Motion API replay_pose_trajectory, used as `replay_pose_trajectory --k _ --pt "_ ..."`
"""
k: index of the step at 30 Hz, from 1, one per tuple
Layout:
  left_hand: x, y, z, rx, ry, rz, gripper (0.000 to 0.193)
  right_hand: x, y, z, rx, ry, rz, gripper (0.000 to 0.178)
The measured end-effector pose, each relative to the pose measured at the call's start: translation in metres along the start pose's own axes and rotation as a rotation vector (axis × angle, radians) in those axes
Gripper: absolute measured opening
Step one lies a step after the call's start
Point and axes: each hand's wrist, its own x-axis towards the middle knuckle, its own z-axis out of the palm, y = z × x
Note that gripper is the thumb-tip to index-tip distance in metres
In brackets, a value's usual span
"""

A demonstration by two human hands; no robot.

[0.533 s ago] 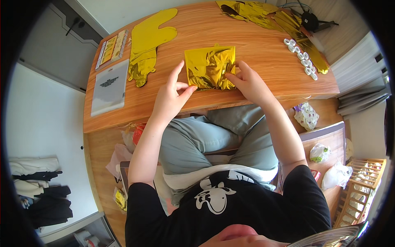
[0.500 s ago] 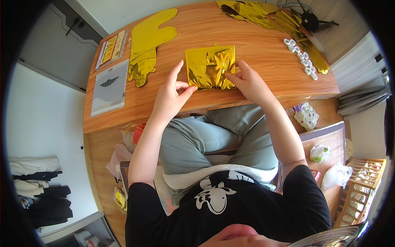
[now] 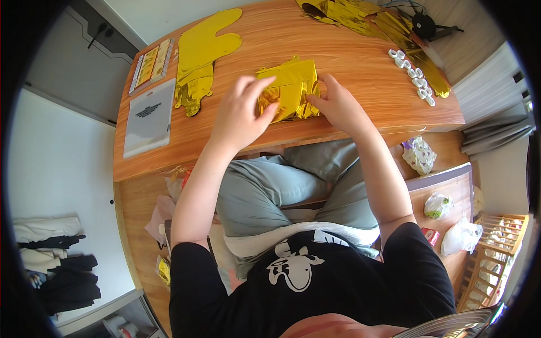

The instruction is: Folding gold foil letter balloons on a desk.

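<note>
A gold foil balloon (image 3: 293, 96), folded into a rough square with crinkled lower parts, lies near the front edge of the desk. My left hand (image 3: 242, 110) is over its left side, thumb and fingers apart, covering part of the foil. At the right edge, my right hand (image 3: 338, 107) has its thumb on the foil and its fingers bent beside it, gripping that edge. A longer flat gold foil balloon (image 3: 197, 53) is spread out to the left, with a crumpled lower end.
On the desk (image 3: 372, 101), a clear plastic pouch (image 3: 149, 121) and a flat printed box (image 3: 152, 65) lie left. White rings (image 3: 416, 76) cluster at right. More gold foil (image 3: 344, 14) and a black stand (image 3: 425, 25) occupy the back right. Plastic bags (image 3: 420, 158) sit below.
My left hand has moved right and over the foil from its left edge. A fold of the foil has shifted, its upper layer now tilted. My right hand stays at the right edge.
</note>
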Motion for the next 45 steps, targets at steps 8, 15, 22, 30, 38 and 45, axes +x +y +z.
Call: replay_pose_trajectory --k 8,15,22,30,38,45 --pt "0.039 -0.021 0.041 0.212 -0.248 0.344 0.061 0.0 -0.001 0.001 0.053 -0.016 -0.009 0.057" --pt "0.039 -0.019 0.045 0.269 -0.283 0.313 0.063 -0.019 0.009 -0.001 0.271 0.099 -0.11 0.052" --pt "0.04 -0.021 0.049 0.308 -0.268 0.351 0.068 -0.031 0.011 -0.006 0.168 0.045 -0.063 0.048" --pt "0.041 -0.02 0.047 0.297 -0.276 0.35 0.072 -0.034 0.019 0.001 -0.247 0.136 -0.333 0.048" --pt "0.039 -0.018 0.048 0.324 -0.27 0.32 0.073 -0.032 0.027 -0.01 -0.25 0.13 -0.338 0.051" --pt "0.041 -0.017 0.049 0.336 -0.264 0.315 0.073 0.008 0.007 -0.017 -0.142 0.09 -0.501 0.049"
